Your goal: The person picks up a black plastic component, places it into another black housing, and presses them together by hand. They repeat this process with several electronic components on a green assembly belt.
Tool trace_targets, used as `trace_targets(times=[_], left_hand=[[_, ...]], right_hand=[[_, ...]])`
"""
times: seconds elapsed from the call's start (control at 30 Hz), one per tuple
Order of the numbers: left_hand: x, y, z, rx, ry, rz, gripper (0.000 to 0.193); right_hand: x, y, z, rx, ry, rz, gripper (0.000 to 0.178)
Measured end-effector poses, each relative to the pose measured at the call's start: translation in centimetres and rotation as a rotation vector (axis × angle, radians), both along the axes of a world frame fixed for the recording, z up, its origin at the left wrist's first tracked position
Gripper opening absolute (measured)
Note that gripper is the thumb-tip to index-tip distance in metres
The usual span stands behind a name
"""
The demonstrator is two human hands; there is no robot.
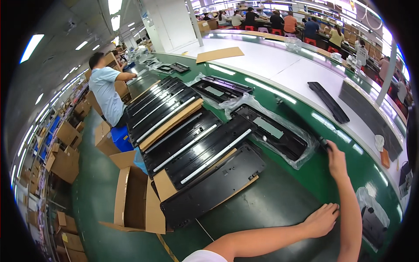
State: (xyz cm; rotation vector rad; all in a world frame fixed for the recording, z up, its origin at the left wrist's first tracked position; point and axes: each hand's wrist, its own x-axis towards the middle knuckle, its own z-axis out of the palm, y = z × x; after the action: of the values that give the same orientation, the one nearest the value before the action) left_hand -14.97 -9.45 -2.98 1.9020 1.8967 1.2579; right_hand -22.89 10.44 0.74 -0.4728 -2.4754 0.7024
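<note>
My right hand (337,162) is closed around the near end of a long black panel (301,122), which is smeared by motion. It is held over the green table, pointing away to the far left. Lower down, my left hand (322,219) hovers at or rests on the dark table surface, close to my right forearm. Its fingers are curled together, and what they hold, if anything, is hidden. Left of the panel, a black plastic housing (298,152) with a pale rectangular plate lies on clear plastic wrap. Another black housing (220,89) sits behind it.
Overlapping black panels (214,185) with cardboard sheets (168,124) fill the left table side. An open carton (131,198) stands beside them. Bagged black parts (374,225) lie at right, and a black strip (328,101) on the white surface. A co-worker (106,89) works at far left.
</note>
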Motion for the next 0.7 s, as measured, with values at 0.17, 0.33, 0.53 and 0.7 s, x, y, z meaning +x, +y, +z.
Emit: trace_targets(times=[0.17, 0.33, 0.53, 0.7], left_hand=[[0.0, 0.1, 0.4, -0.055, -0.036, -0.061, 0.032], [0.7, 0.9, 0.7, 0.007, -0.029, -0.042, 0.028], [-1.6, 0.6, 5.1, 0.420, -0.054, 0.160, 0.041], [-6.8, -0.1, 12.2, 0.472, 0.142, 0.303, 0.088]], right_hand=[[3.0, 4.7, 0.7, -0.594, 0.375, -0.239, 0.028], [13.5, 4.2, 2.1, -0.888, 0.666, -0.313, 0.022], [19.1, -2.9, 6.9, -0.849, 0.983, -0.382, 0.039], [22.6, -4.6, 10.3, -0.658, 1.096, -0.459, 0.049]])
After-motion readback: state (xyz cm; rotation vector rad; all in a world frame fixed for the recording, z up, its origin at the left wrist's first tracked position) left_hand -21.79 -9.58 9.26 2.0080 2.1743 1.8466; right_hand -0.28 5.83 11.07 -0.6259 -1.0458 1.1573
